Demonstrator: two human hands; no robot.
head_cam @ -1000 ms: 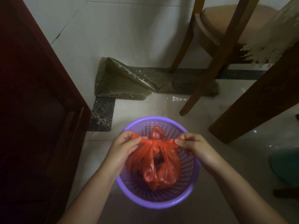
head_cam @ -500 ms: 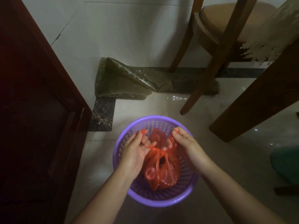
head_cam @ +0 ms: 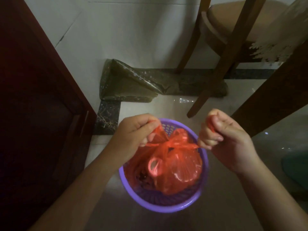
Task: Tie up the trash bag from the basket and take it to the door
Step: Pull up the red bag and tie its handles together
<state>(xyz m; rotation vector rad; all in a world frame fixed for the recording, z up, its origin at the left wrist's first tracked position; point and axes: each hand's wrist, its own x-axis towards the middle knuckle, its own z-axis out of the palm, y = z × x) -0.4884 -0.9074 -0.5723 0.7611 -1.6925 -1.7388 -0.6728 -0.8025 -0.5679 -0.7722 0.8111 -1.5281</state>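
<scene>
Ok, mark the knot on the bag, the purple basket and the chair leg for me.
knot [head_cam: 169, 144], head view, cinched centre of the red bag.
purple basket [head_cam: 170, 207], head view, near rim.
chair leg [head_cam: 204, 97], head view, lower shaft.

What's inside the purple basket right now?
The red trash bag, knotted at its top, fills the purple basket. Dark scraps show through the plastic; the basket's bottom is hidden beneath the bag.

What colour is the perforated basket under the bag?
Purple, seen in the head view: basket.
</scene>
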